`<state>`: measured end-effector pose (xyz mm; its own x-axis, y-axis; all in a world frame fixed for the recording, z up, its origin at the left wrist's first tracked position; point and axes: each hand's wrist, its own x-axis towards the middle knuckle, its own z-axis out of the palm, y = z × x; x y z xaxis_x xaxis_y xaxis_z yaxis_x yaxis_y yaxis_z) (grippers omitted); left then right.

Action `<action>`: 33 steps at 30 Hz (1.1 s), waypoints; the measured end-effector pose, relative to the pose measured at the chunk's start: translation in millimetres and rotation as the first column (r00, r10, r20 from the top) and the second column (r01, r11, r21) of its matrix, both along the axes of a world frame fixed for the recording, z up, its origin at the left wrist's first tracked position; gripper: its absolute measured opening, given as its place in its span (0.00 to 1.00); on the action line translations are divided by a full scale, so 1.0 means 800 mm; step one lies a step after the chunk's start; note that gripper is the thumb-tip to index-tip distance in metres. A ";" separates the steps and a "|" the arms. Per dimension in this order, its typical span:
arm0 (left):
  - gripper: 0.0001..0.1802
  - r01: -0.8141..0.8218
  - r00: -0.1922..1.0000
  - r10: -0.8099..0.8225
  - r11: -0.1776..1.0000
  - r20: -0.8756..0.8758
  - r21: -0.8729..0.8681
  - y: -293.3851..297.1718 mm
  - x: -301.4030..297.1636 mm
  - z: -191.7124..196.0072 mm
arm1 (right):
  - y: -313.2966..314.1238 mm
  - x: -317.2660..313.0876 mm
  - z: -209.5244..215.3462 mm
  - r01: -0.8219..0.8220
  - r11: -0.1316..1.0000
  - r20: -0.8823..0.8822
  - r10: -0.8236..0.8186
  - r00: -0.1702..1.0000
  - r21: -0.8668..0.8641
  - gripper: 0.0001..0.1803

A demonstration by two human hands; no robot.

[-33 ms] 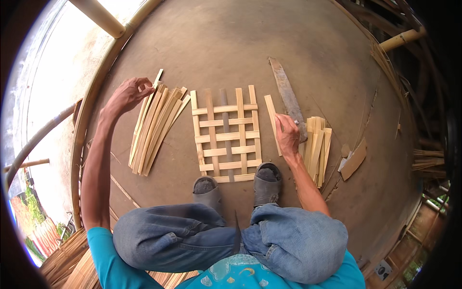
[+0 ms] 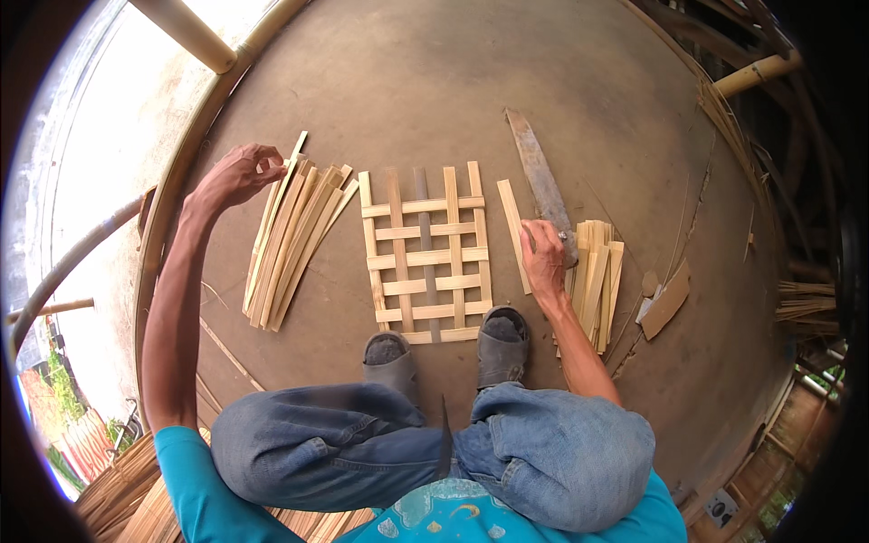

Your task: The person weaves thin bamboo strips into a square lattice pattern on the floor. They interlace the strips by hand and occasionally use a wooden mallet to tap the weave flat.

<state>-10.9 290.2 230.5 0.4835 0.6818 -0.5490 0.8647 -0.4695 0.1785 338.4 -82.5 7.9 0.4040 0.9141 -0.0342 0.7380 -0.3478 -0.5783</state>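
Observation:
A square open lattice of woven flat bamboo strips [image 2: 427,258] lies on the floor before my feet; one upright strip in it is darker. Left of it is a bundle of loose bamboo strips [image 2: 288,249]. My left hand [image 2: 243,178] is at the bundle's upper end, its curled fingertips at a bamboo strip [image 2: 300,145] that sticks out past the others. On the right, my right hand [image 2: 544,258] has thumb and fingers closed at the edge of a single bamboo strip [image 2: 509,208]. A long rusty blade [image 2: 539,167] lies just beyond that hand, partly hidden by it.
A second bundle of bamboo strips [image 2: 597,285] is right of my right hand. Beside it is a brown flat scrap [image 2: 665,300]. My sandalled feet [image 2: 503,353] are close to the lattice's near edge. A bamboo rail [image 2: 181,163] borders the floor at left.
My left hand and forearm have shifted slightly left, while the protruding strip keeps its place. My right hand, its strip and the lattice look nearly the same.

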 end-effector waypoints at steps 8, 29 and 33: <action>0.23 0.103 0.985 -0.118 0.988 -0.128 -0.119 0.006 0.040 -0.077 | -0.014 -0.038 0.016 0.063 0.997 0.224 -0.050 0.973 -0.051 0.22; 0.28 -0.324 0.341 0.925 0.285 0.169 -0.902 -0.083 0.028 -0.252 | 0.186 -0.076 0.076 -0.187 0.951 -0.133 0.225 0.965 0.246 0.14; 0.29 -0.323 0.370 0.913 0.300 0.173 -0.897 -0.102 0.042 -0.206 | 0.188 -0.090 0.040 -0.165 0.959 -0.064 0.184 0.981 0.229 0.16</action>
